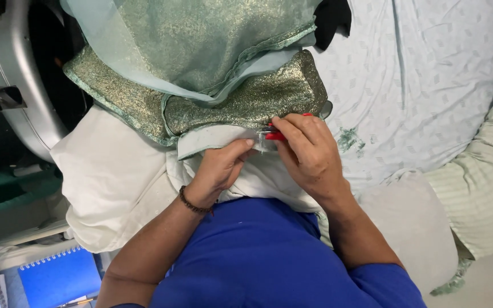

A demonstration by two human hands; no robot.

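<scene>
Pinched the pale lining edge point(223, 138) of the green glittery garment point(246, 97) in left hand point(219, 168) fingers; gripped a red-handled cutting tool point(275, 134) at 3 o'clock in right hand point(309, 151). Best kept taut, snipped shallow, clear of fingertips.

A shimmering green-gold brocade garment point(246, 97) with pale mint lining lies bunched in folds over white cloth, filling the far middle of the scene. Its glittering outer layer is turned back, showing the plain pale lining along the near edge, which runs as a flat hemmed strip from left to right. A small red-handled cutting tool point(276, 135), mostly hidden, sits at that near hem, right of centre; only a short red sliver and a bit of metal show against the fabric.
</scene>
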